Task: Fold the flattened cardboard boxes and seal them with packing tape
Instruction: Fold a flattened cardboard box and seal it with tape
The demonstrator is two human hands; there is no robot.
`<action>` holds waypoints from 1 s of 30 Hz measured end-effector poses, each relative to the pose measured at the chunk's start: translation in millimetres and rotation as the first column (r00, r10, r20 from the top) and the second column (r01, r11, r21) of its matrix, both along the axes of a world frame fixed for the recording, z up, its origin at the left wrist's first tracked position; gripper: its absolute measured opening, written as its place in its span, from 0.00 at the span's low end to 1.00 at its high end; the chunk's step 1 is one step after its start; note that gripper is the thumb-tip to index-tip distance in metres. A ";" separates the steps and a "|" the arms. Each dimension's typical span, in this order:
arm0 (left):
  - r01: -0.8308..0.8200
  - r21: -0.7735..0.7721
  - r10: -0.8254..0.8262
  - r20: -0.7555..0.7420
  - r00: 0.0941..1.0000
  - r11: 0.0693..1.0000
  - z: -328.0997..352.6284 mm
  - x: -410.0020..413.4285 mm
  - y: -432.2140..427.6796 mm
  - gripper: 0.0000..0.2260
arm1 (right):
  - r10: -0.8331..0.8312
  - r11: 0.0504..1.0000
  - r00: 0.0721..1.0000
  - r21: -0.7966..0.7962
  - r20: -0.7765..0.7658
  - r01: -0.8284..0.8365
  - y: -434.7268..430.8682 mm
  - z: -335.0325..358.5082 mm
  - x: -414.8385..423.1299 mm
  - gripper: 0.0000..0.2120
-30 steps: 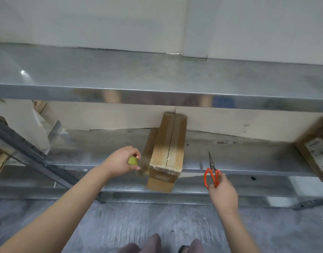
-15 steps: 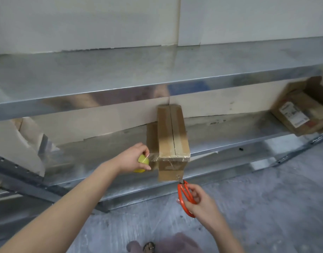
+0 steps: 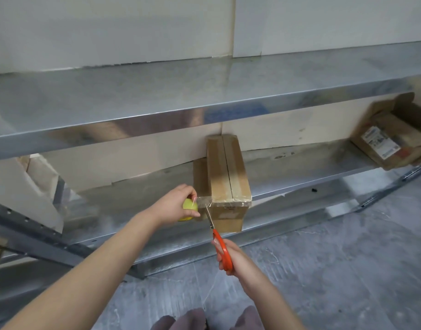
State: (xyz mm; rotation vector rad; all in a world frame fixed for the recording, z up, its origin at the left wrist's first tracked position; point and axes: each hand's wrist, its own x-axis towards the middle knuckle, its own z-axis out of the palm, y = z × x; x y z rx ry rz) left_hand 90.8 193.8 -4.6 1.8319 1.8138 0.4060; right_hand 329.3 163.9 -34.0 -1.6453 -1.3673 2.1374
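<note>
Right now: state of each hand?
Left hand grips the yellow packing tape roll.
Right hand grips the orange scissors, blades at the tape strip beside the cardboard box.

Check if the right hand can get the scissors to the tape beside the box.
Probably yes: the right hand holds the scissors, tips at the tape, taut between the left hand's roll and the box; nothing blocks.

galvanised steel shelving unit point(image 3: 157, 98) with two tiers against a pale panelled wall point(image 3: 109, 27), standing on mottled grey concrete floor point(image 3: 335, 270)
</note>
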 end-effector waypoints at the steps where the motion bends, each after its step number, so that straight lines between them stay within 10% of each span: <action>1: 0.001 0.000 -0.001 -0.003 1.000 1.000 0.2 0.1 0.0 0.18 | -0.010 1.000 1.000 -0.016 0.001 0.010 2.8 -2.3 -2.8 0.11; 20: 0.023 0.008 -0.022 -0.022 1.000 1.000 3.6 4.8 -2.3 0.18 | -0.031 0.989 0.999 0.144 -0.031 0.035 -2.0 1.7 3.7 0.08; 30: -0.024 0.018 0.024 0.002 1.000 1.000 4.2 7.5 -3.7 0.18 | 0.125 0.855 0.918 0.428 0.377 -0.292 5.1 -23.9 21.3 0.32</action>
